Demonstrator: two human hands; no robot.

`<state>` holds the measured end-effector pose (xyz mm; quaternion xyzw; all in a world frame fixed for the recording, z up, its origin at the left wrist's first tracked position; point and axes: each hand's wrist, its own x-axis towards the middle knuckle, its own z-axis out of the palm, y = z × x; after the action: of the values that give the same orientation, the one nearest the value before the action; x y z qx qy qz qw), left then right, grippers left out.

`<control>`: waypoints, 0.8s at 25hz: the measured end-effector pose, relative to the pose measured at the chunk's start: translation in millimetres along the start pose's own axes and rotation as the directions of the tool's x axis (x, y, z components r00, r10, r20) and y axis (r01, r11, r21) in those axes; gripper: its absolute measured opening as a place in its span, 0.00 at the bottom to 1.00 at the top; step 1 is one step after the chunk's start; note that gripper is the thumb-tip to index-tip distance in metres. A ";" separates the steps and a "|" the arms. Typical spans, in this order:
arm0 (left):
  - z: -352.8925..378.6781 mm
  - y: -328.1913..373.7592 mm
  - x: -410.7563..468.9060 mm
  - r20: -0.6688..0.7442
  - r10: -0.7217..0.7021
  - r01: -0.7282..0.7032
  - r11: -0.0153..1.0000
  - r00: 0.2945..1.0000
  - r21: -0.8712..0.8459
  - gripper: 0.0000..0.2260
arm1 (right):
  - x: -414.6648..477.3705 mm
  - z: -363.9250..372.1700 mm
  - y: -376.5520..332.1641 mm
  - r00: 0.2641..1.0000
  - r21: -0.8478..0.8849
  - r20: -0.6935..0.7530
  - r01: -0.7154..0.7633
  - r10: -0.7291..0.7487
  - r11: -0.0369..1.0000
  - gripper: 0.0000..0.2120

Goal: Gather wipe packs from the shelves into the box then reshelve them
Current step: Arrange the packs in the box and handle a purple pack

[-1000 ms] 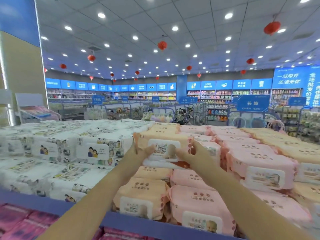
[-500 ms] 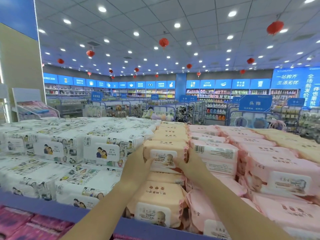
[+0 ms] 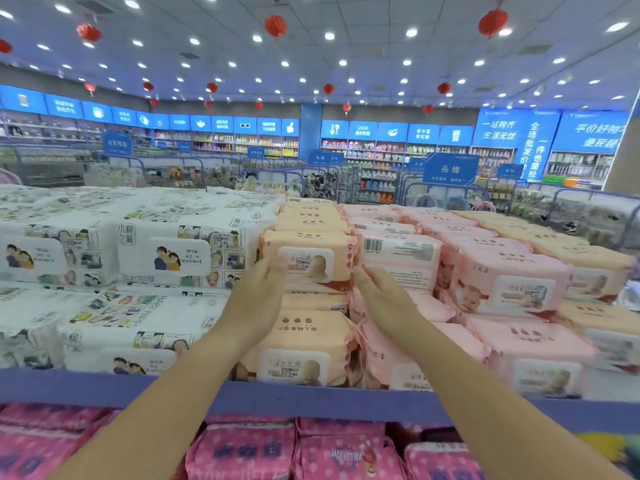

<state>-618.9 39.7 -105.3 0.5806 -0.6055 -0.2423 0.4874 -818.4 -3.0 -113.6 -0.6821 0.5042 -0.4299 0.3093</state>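
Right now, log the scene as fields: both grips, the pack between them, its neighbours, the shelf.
left grip: fingers straight, against left end of orange pack
right grip: fingertips at its right end
orange pack: top of the front orange stack, label facing camera
neighbours: white packs left, pink packs right
shelf edge: purple, below the stack

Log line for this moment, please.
item: orange wipe pack atop orange stack, upper shelf | left hand: touching pack's left side | right hand: at pack's right side | box: not in view
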 end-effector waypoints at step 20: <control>-208.7 -171.4 -358.4 -0.068 -0.378 0.380 0.925 0.923 0.018 0.25 | -303.3 246.0 -33.9 0.922 0.013 0.386 -0.033 0.026 0.999 0.27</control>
<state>-410.5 397.6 -278.3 0.7015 -0.4699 -0.3039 0.4412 -620.1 293.6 -275.9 -0.7428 0.4396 -0.2875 0.4151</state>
